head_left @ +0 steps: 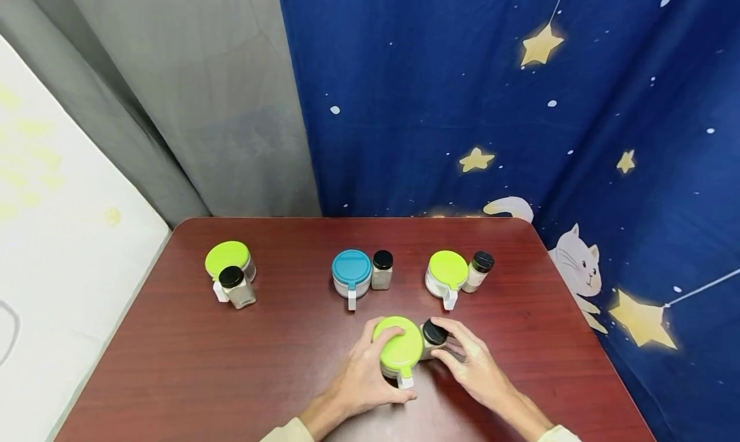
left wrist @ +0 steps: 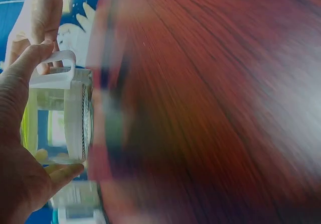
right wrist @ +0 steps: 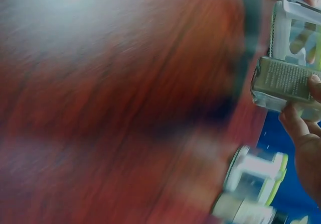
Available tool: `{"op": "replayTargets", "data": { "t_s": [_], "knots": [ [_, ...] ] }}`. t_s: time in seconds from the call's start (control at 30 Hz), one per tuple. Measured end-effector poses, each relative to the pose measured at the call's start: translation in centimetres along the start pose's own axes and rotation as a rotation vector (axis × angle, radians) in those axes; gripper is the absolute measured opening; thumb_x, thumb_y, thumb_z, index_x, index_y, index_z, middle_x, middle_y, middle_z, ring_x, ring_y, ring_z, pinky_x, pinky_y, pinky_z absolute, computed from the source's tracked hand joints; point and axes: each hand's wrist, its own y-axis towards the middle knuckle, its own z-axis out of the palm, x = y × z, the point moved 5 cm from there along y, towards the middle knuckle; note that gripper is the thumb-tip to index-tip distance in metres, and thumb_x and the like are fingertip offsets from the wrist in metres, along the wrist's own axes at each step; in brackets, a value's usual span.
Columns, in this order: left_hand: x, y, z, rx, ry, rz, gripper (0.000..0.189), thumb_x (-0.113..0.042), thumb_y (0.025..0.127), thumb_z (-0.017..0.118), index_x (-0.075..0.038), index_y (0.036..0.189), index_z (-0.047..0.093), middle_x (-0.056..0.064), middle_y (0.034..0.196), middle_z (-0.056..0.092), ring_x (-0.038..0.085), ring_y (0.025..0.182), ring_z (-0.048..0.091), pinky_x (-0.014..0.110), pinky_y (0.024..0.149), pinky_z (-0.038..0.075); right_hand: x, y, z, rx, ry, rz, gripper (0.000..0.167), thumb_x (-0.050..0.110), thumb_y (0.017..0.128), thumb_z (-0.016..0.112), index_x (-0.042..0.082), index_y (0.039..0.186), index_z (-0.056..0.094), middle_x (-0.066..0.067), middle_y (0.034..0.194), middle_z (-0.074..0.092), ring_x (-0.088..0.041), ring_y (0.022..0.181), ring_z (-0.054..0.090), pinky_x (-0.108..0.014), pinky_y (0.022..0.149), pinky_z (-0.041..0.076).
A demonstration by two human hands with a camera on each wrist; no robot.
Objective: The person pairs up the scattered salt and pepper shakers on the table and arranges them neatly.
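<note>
My left hand [head_left: 361, 381] grips a clear seasoning jar with a lime-green lid [head_left: 400, 341], its fingers at the far side and thumb near the white handle [left wrist: 62, 78]. Beside that jar, my right hand [head_left: 478, 370] holds a small rectangular spice bottle with a black cap [head_left: 435, 332] between thumb and fingers. Printed text covers the flat side of the bottle [right wrist: 283, 78] in the right wrist view. Jar and bottle stand side by side, close together, near the middle of the table.
On the reddish-brown table [head_left: 277, 358], a green-lidded jar [head_left: 227, 257] and a black-capped bottle [head_left: 238, 289] stand at left. A blue-lidded jar [head_left: 351, 268] and bottle [head_left: 381, 272] are behind my hands. Another green-lidded jar [head_left: 448, 272] and bottle [head_left: 477, 274] stand back right.
</note>
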Motion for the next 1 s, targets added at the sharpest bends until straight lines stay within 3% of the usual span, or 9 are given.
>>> {"op": "replayTargets", "data": {
  "t_s": [0.23,0.47,0.77,1.0],
  "knots": [
    [-2.8,2.1,3.8,0.027,-0.014,0.054,0.098,-0.051,0.053,0.098,-0.028,0.137,0.053,0.003,0.142,0.041,0.023,0.118,0.057,0.038,0.092,0.051,-1.4,-2.6,-3.7,-0.06,-0.021,0.045,0.066,-0.02,0.079,0.075,-0.001,0.139,0.055,-0.021,0.132,0.058,-0.013,0.113,0.063,-0.028,0.083,0.055],
    [-5.0,3.7,7.1,0.069,0.017,0.077,0.098,-0.053,0.054,0.098,-0.028,0.137,0.052,0.004,0.139,0.04,0.019,0.118,0.055,0.03,0.094,0.048,-2.3,-4.8,-6.7,-0.096,-0.09,0.124,0.07,-0.024,0.078,0.073,-0.002,0.141,0.052,-0.022,0.129,0.059,-0.002,0.118,0.059,-0.022,0.084,0.052],
    [-6.3,5.3,9.0,0.097,0.007,0.097,0.097,-0.05,0.055,0.098,-0.027,0.136,0.051,0.005,0.14,0.039,0.019,0.119,0.053,0.028,0.097,0.046,-2.9,-5.7,-8.4,-0.135,-0.102,0.161,0.074,-0.027,0.079,0.069,0.0,0.144,0.049,-0.025,0.129,0.06,-0.002,0.12,0.058,-0.021,0.087,0.05],
    [-6.3,5.3,10.7,0.116,0.036,0.104,0.098,-0.05,0.056,0.098,-0.027,0.137,0.048,0.007,0.139,0.037,0.02,0.12,0.051,0.027,0.096,0.046,-3.7,-6.5,-8.8,-0.15,-0.145,0.221,0.076,-0.028,0.078,0.069,0.002,0.145,0.049,-0.024,0.132,0.056,0.002,0.118,0.056,-0.02,0.085,0.051]
  ]
}}
